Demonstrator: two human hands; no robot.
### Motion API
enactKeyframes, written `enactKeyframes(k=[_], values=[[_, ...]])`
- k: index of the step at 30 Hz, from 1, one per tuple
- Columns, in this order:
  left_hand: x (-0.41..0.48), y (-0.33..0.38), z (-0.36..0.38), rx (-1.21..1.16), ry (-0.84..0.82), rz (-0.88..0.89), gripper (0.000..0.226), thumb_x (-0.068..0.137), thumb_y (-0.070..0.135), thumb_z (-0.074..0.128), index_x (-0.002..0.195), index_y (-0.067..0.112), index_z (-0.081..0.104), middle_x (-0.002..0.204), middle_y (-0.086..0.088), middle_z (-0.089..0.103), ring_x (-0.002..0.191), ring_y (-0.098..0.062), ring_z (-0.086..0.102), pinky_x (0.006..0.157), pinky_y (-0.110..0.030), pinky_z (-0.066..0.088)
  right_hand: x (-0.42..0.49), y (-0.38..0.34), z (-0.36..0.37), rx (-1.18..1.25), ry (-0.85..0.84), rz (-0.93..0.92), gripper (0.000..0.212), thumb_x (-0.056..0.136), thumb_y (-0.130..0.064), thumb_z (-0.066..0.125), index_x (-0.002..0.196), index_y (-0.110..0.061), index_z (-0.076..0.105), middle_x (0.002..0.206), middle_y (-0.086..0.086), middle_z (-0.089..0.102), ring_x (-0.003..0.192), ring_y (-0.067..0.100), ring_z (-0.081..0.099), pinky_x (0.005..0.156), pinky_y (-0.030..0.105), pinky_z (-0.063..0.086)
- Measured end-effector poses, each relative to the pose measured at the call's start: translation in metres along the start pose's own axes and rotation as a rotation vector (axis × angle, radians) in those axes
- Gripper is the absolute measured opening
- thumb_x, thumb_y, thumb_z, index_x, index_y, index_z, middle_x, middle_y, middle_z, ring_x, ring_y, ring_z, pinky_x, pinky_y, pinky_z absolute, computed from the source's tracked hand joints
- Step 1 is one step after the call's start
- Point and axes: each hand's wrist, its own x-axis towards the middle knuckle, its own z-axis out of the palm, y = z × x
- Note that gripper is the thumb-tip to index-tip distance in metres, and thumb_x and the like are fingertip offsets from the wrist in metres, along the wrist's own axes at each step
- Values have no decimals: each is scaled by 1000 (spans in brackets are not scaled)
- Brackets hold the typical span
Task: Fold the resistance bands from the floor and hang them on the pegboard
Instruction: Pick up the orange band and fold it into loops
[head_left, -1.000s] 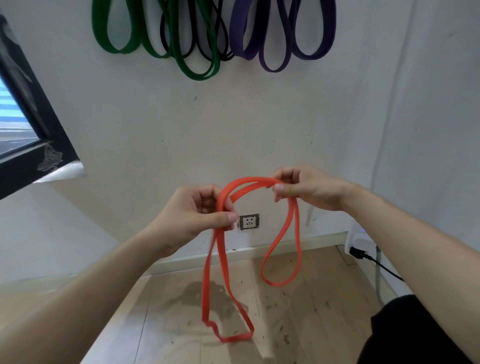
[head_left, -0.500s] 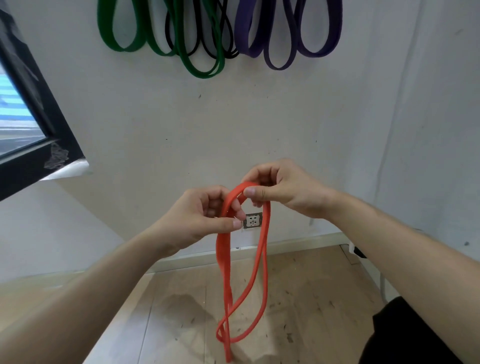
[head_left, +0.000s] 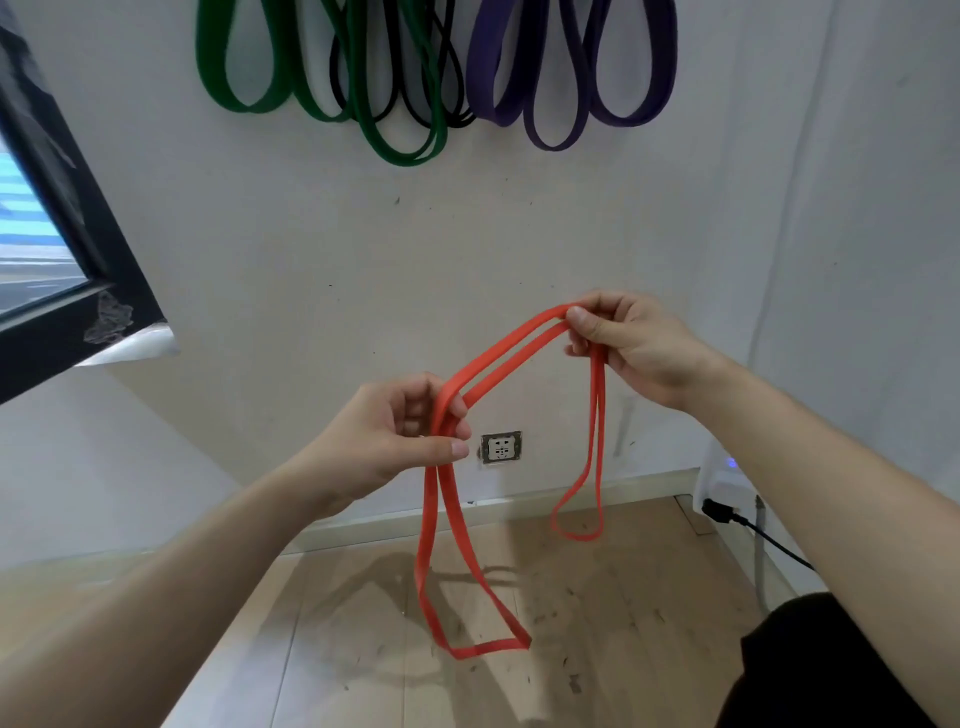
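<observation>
I held the red resistance band (head_left: 506, 353) up in front of the wall with both hands. My left hand (head_left: 384, 441) was lower and nearer to me, its fingers curled round the band with the thumb pressed across the front. My right hand (head_left: 634, 348) was higher and further right, and pinched the band between thumb and fingertips with the other fingers curled behind. Between the two hands, two strands of the band ran side by side, sloping up from left to right. A long loop hung down from my left hand in front of the wooden floor (head_left: 337, 649). I could not tell whether its lowest end touched the boards. A shorter loop hung from my right hand and ended just below the skirting line.

High on the wall hung the green bands (head_left: 402, 156), the black bands (head_left: 462, 123) and the purple bands (head_left: 631, 118), their tops cut off by the frame's upper edge. A wall socket (head_left: 501, 447) sat just right of my left thumb. A dark window frame (head_left: 78, 260) stood at the left, and a black plug (head_left: 719, 512) with its cable lay low at the right.
</observation>
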Motion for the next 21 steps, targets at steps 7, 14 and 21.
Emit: enactKeyframes(k=[7,14,21], values=[[2,5,2,-77,37,25,26,70,-3,80,88,9,65,82,-6,72,77,-18,69,74,-27,57,-8,27,-23,-275,-383,310,27,87,-29,67,111,-17,66,86,7,65,88,20,60,91,40,40],[2,6,9,-35,-5,45,25,72,-2,81,88,11,66,82,-4,71,77,-15,67,73,-23,55,-17,27,22,-389,-586,325,36,88,-8,71,122,-2,63,98,12,68,100,23,64,96,40,51],[-1,-1,6,41,-10,24,27,78,-13,76,92,8,66,85,-4,73,83,-18,71,80,-32,60,-21,6,66,-227,-357,52,14,88,-14,71,101,-9,71,83,8,70,80,19,68,77,30,56]])
